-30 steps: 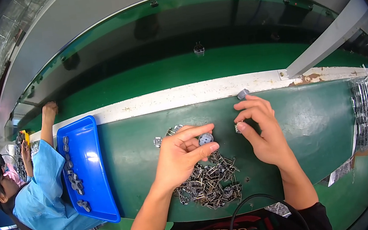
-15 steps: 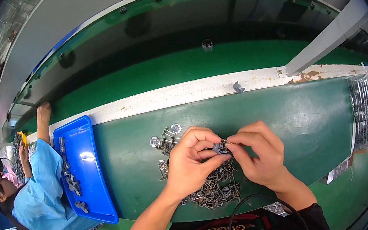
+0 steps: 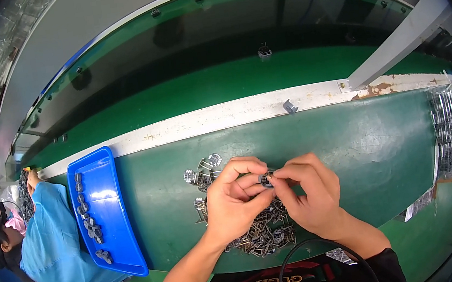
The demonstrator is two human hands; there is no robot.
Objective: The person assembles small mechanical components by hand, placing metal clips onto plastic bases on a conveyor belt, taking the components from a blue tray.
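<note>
Over the middle of the green bench, my left hand (image 3: 237, 196) pinches a small round grey part (image 3: 266, 179) with dark and coppery bits inside. The fingertips of my right hand (image 3: 312, 189) close on the same part from the other side, partly covering it. Just below my hands lies a heap of small metal-pronged parts (image 3: 260, 237), half hidden by my left hand. A few similar loose parts with long prongs (image 3: 204, 176) rest to the left of that hand.
A blue tray (image 3: 124, 221) holding several grey pieces (image 3: 91, 228) stands at left. Beyond a white rail (image 3: 206, 118), a small part (image 3: 264, 50) sits on the green belt. A grey clip (image 3: 290, 106) lies on the rail. Clear plastic trays (image 3: 450, 130) stack at right. A co-worker in blue (image 3: 57, 240) sits at left.
The grey part has turned in my fingers, and my hands have shifted slightly left. The co-worker's arm has drawn back from the belt. The part on the belt has moved a little right.
</note>
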